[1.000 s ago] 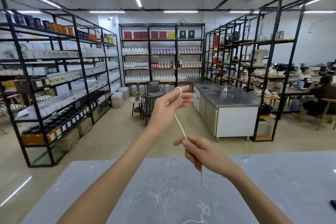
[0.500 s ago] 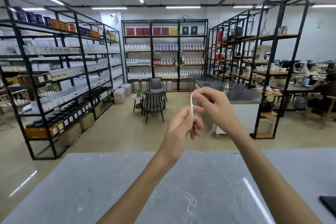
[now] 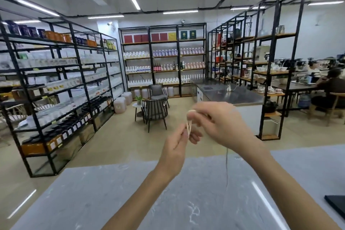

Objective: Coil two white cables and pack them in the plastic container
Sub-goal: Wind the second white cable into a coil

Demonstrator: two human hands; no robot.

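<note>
Above the grey marble tabletop (image 3: 112, 188) near edge, my left hand (image 3: 175, 145) and right hand (image 3: 220, 125) both pinch the thin white cable (image 3: 189, 127), apparently forming a small coil loop.

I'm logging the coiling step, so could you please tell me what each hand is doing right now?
Left hand: closed, pinching the folded white cable.
Right hand: closed on the same cable's upper loop; the rest hangs below it.
</note>
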